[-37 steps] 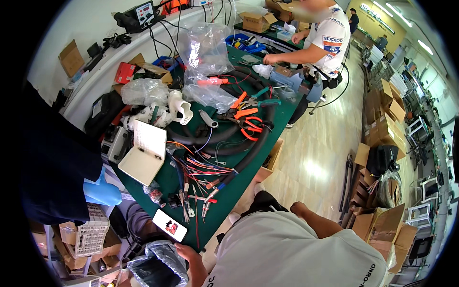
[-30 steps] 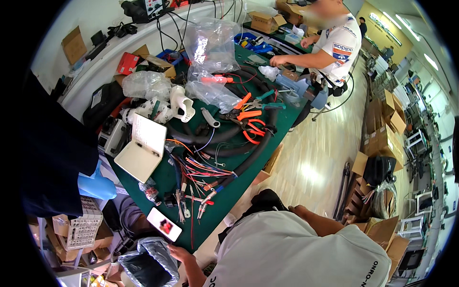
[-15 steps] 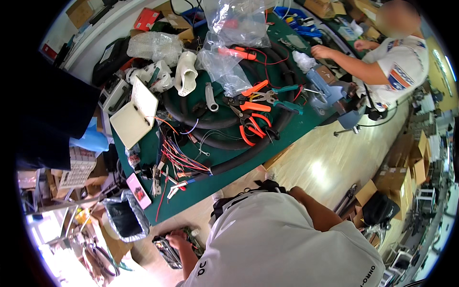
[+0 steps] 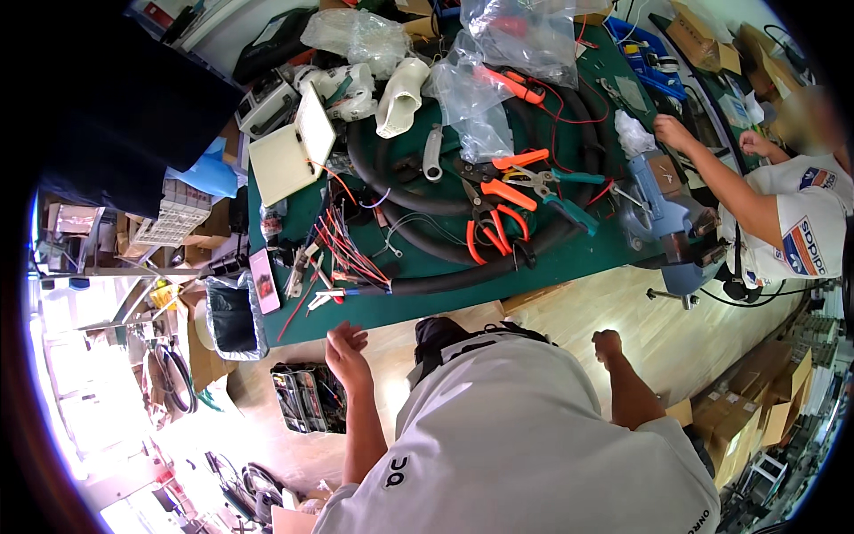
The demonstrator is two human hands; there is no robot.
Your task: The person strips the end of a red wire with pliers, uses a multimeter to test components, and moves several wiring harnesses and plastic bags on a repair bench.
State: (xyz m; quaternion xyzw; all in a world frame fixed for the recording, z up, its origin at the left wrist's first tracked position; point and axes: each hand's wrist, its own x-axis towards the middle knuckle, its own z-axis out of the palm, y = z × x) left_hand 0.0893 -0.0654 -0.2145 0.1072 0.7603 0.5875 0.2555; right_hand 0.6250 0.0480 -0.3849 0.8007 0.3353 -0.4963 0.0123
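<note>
My left hand point(image 4: 345, 350) is raised just off the table's near edge, its fingers loosely curved and apart, with nothing visible in it. Below it on the floor lies a black tool case point(image 4: 307, 399) with compartments, apart from the hand. My right hand point(image 4: 608, 345) hangs over the floor to the right of my body, fingers curled in, and no object shows in it. On the green table point(image 4: 400, 310), nearest the left hand, a thick black cable point(image 4: 445, 282) ends in a fan of red and white wires point(image 4: 342, 245). Orange-handled pliers point(image 4: 498, 233) rest on the cable coil.
A pink phone-like slab point(image 4: 264, 280) lies at the table's left corner, above a lined bin point(image 4: 233, 320). A blue vise point(image 4: 663, 191) is mounted at the right. Behind it a co-worker's arm point(image 4: 725, 178) reaches over the table. Cardboard boxes point(image 4: 734, 418) stand on the right.
My left hand has come up from the tool case on the floor. My right hand has moved out from beside my waist to the right. The view has shifted, so the table sits differently.
</note>
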